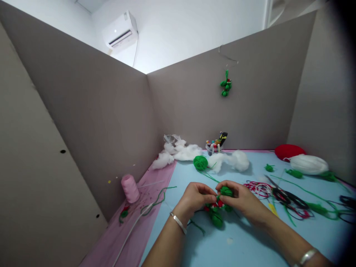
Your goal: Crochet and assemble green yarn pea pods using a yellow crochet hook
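Observation:
Between my two hands, just above the blue tabletop, is a cluster of small green yarn balls [217, 219] with red and white bits. My left hand [197, 197] pinches it from the left, thumb and forefinger together. From the right, my right hand [236, 194] curls its fingers round a green ball at the top of the cluster, thumb pressed near the left fingertips. What lies exactly between the fingertips is too small to make out. Dark green yarn ends trail below the left wrist. A green yarn ball [200, 163] lies beyond the hands, with a strand running toward them.
White stuffing [189, 152] and a tub of pens [214, 148] stand at the back. Scissors [280, 194] lie among tangled yarn at right, near red [289, 151] and white skeins [307, 164]. A pink thread cone [130, 189] stands left. A similar green cluster [226, 87] hangs on the partition.

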Tool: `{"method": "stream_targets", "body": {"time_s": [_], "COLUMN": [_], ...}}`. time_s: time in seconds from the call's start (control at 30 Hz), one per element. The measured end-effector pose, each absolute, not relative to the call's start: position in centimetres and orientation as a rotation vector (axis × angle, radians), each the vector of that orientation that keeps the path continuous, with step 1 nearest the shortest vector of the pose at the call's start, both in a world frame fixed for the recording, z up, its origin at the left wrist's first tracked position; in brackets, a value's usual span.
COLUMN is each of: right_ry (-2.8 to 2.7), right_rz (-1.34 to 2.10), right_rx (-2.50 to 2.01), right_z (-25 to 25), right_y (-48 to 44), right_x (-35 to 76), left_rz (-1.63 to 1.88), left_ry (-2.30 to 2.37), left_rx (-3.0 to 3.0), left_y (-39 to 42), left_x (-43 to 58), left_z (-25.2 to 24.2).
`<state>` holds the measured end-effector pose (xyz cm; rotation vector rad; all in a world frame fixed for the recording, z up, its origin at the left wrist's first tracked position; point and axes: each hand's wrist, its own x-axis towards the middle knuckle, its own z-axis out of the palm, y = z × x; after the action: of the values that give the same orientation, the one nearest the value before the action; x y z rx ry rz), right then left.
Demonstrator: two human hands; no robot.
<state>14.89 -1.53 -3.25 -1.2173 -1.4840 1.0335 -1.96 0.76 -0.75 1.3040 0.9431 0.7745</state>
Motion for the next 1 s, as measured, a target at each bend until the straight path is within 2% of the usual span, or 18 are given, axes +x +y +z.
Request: {"method": "stream_targets", "body": {"time_s": [0.33,0.7,1.0], "right_ry": [-1.623,-1.576,-1.563], "right_rz": [0.855,0.832,0.892], "right_rx": [-1.291,-1.509,-1.446], "right_z": [-3.4,-5.4,-5.4], "right_y": [-1.4,-0.7,-0.5], "right_x": [14.3,14.2,14.2], "left_rz": [0.766,0.824,0.727], "left_ry": [1.128,1.283,1.201], "left_rx": [1.369,1.384,1.383], "left_y": [1.3,1.1,0.7], "left_x": [-1.2,-0.5,-0.9], "left_z": [-2.6,-2.9,-1.7]}}
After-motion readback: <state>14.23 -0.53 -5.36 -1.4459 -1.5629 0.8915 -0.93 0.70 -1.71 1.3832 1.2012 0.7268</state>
